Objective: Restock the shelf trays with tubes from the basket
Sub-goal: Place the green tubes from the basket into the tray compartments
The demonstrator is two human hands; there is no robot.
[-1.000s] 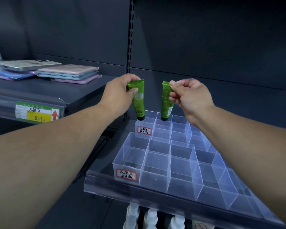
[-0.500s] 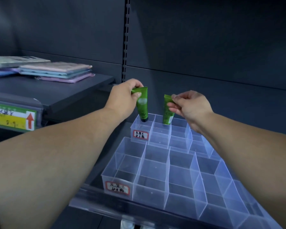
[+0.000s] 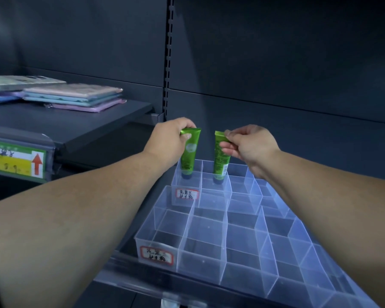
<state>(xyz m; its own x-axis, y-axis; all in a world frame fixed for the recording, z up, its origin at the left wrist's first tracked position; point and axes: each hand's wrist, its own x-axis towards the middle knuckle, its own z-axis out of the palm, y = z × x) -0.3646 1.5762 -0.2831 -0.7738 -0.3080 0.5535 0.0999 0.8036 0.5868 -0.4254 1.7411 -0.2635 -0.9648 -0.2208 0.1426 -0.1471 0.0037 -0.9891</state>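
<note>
At the back row of the rear tray [image 3: 213,196], both green tubes are cap-down inside neighbouring compartments. The left hand [image 3: 167,138] is pinching the left tube [image 3: 189,152] by its crimped end, and the right hand [image 3: 247,141] is pinching the right tube [image 3: 220,156] the same way. Risk imo: they're tall next to those low dividers, so letting go while one's tilted could flop it over. They look glossy with dark caps, and the left one has a pale round logo. Basket's out of shot.
</note>
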